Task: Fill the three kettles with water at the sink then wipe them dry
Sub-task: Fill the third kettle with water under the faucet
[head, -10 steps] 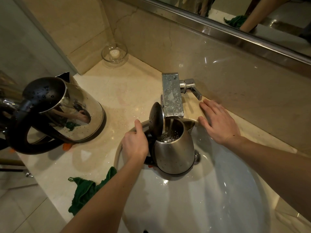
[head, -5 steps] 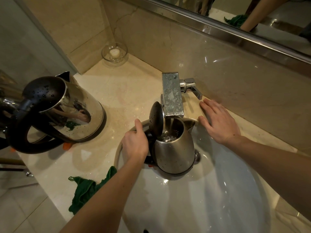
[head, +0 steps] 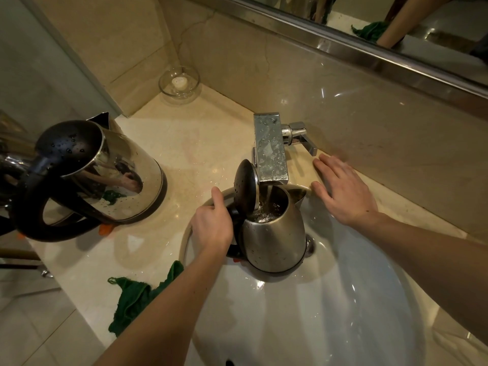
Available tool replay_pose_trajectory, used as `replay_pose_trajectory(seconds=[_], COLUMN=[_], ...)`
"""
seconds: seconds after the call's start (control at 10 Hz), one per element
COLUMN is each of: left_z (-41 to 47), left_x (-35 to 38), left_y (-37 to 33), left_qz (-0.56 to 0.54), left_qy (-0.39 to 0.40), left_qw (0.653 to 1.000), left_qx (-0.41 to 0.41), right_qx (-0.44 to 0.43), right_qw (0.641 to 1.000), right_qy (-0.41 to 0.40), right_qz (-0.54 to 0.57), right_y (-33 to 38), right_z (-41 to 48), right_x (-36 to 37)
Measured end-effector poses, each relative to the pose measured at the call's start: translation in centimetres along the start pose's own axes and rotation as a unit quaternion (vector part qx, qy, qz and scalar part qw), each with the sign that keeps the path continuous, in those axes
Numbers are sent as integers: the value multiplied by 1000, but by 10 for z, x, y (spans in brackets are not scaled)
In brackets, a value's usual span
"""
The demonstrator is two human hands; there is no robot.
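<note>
Two kettles in sight on a glossy cream stone table (head: pixel 198 143), speckled with droplets, hemmed in by a marble wall (head: pixel 290 75) corner with a mirror (head: pixel 422 30) above. Now the left hand (head: pixel 211 225): fingers wrapped round the black handle of the small kettle (head: pixel 274 241), which stands in the white sink (head: pixel 343 313) under the tap (head: pixel 269 149), lid (head: pixel 245 188) tipped up, water streaming in. And the right hand (head: pixel 343 191) lies flat on the table, fingers straight, holding nothing. The tap lever (head: pixel 303 140) sits just beyond its fingertips, wall close behind. Left of the gripping fingers is bare table, then the big kettle (head: pixel 116 175) near the edge. Below the left forearm, a green cloth (head: pixel 132 299) at the table's front edge. Far corner, a glass dish (head: pixel 179 84).
</note>
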State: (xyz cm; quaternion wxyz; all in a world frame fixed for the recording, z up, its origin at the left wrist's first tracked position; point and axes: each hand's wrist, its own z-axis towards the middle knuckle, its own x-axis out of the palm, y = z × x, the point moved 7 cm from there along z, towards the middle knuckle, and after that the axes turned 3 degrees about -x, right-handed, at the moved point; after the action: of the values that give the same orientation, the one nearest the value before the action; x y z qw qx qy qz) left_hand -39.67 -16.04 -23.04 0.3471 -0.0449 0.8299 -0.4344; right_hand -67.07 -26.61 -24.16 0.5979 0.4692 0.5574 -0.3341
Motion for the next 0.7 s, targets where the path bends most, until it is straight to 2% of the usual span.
replay_pose_trajectory(seconds=[0.7], left_z=[1], left_x=[0], left_y=[0], left_qz=[5], left_qy=[-1], left_qw=[1000], left_qx=[4], right_qx=[5], right_qw=[1000], right_qy=[5], right_qz=[-1], right_y=[1], right_z=[0], right_x=[0])
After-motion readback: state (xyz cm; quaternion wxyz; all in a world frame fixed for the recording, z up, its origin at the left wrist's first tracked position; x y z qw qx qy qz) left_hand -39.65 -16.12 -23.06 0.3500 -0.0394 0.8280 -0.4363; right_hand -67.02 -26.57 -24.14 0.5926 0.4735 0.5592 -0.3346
